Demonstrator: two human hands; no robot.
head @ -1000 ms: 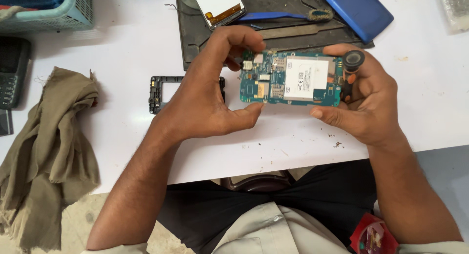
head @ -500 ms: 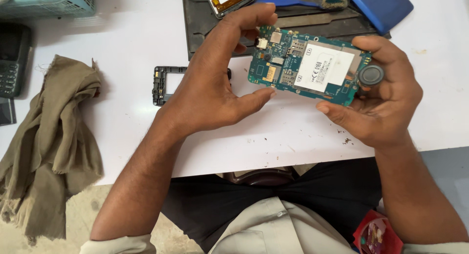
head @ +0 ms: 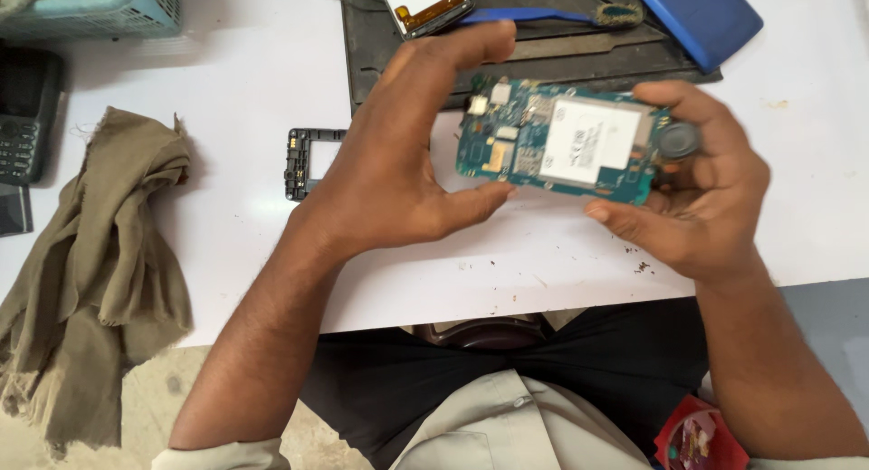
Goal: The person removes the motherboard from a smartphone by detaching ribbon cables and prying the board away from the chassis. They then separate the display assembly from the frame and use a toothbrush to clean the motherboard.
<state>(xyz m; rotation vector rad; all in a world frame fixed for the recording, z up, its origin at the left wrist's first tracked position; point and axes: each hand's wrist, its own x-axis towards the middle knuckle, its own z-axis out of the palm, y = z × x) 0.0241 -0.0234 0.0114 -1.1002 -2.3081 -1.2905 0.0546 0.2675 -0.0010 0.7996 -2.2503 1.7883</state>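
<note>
Both hands are up off the table, sharing one thing between them: the left hand (head: 389, 176) pinches the left end of a teal circuit board (head: 561, 144), thumb under its lower edge and fingers arched over the top, while the right hand (head: 697, 199) cradles the right end, fingers curled beneath and the thumb by a small round dark part (head: 677, 141) at that corner. So each hand is clamped on the board, one per end. The board is held above the white table (head: 226, 63), near its front edge, with its long axis running left to right and tipped a little down toward the right; a white shield plate covers its middle. Neither hand is plainly nearer; it spans them.

Behind the hands lies a dark work mat (head: 561, 36) carrying a display panel (head: 425, 1), a blue pry tool (head: 543, 16) and a blue flat cover (head: 697, 13). Just left of the left hand sits a black phone frame (head: 308, 158) on the table. Farther left, an olive cloth (head: 100, 253) hangs over the table's edge, a black keypad phone (head: 25, 113) lies near the side, and a pale blue basket (head: 100, 9) stands in the corner; what it holds I cannot tell.
</note>
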